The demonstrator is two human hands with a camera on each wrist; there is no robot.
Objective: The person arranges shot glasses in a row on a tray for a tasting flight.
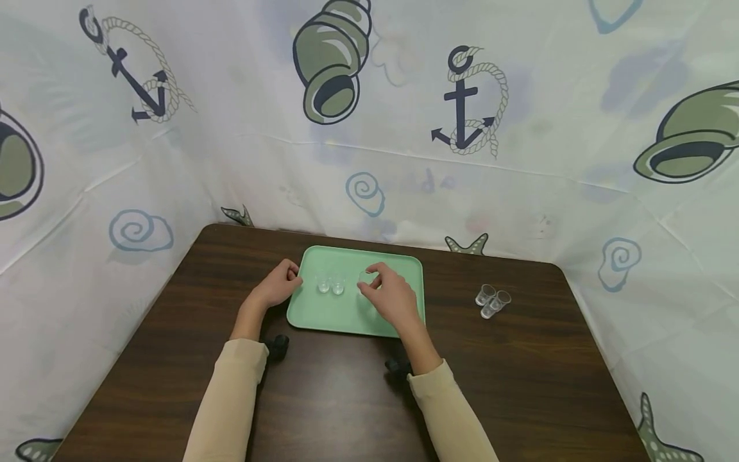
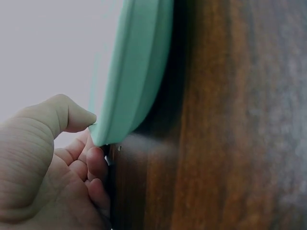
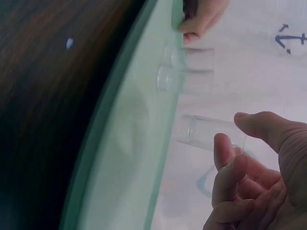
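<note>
My right hand (image 1: pixel 395 298) pinches a small clear shot glass (image 3: pixel 206 132) between thumb and fingertips near its rim. It holds that glass over the right half of a light green tray (image 1: pixel 323 321), and in the right wrist view the glass's base looks apart from the tray. Two more shot glasses (image 1: pixel 330 286) stand upright side by side on the tray, left of its middle. At the tray's left edge, my left hand (image 1: pixel 277 285) grips the rim. The left wrist view shows its thumb (image 2: pixel 72 115) on top and the other fingers curled at the side and beneath.
To the right of the tray, a small cluster of clear shot glasses (image 1: pixel 491 303) stands close together on the dark wooden table (image 1: pixel 329 398). A white curtain (image 1: pixel 404 192) printed with anchors and shells surrounds the table's back and sides.
</note>
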